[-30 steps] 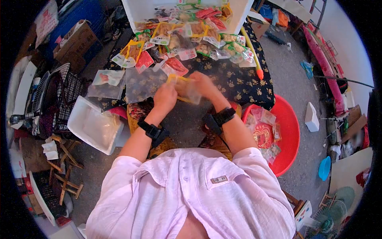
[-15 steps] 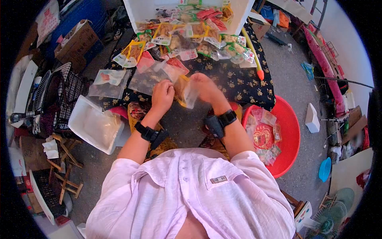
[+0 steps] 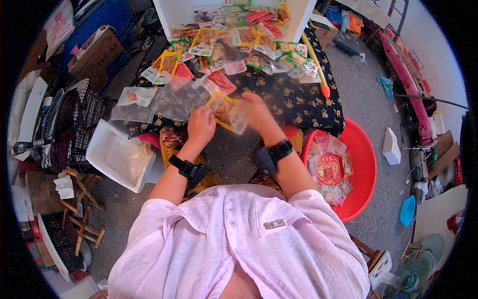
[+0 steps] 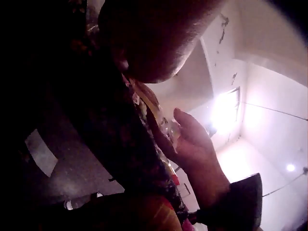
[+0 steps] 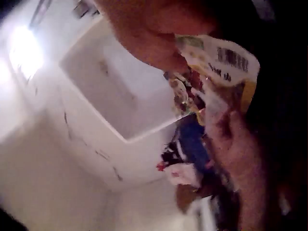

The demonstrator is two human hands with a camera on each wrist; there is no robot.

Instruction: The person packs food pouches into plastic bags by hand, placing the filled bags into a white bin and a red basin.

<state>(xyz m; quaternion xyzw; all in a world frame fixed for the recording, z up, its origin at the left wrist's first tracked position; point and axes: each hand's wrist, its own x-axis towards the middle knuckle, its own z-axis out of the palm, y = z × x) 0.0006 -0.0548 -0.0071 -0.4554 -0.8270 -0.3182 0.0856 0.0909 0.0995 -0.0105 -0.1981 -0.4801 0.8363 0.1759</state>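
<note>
A yellow-edged food packet [image 3: 228, 113], clear-windowed with brownish contents, is held tilted between my two hands at the table's near edge. The fingers of my left hand [image 3: 201, 125] pinch its left side. At its right side is my right hand [image 3: 255, 112], blurred in the head view; the right wrist view shows its fingers gripping the packet's pale, barcoded end [image 5: 231, 60]. A clear plastic bag [image 3: 181, 99] lies flat just behind my left hand. Beyond the packet rests a red-and-white packet [image 3: 220, 82]. In the left wrist view, darkness hides most of my left hand's grip.
A white foam box [image 3: 164, 20] spills several food packets [image 3: 249, 37] onto the flowered tablecloth [image 3: 298, 107]. Left lies another clear bag [image 3: 134, 112] with a packet. A red basin [image 3: 361, 174] holding packets stands right; a white foam tub [image 3: 117, 159] stands left.
The packet has turned and tilted between my hands, its window now facing the head camera. My left hand has shifted slightly left and down.
</note>
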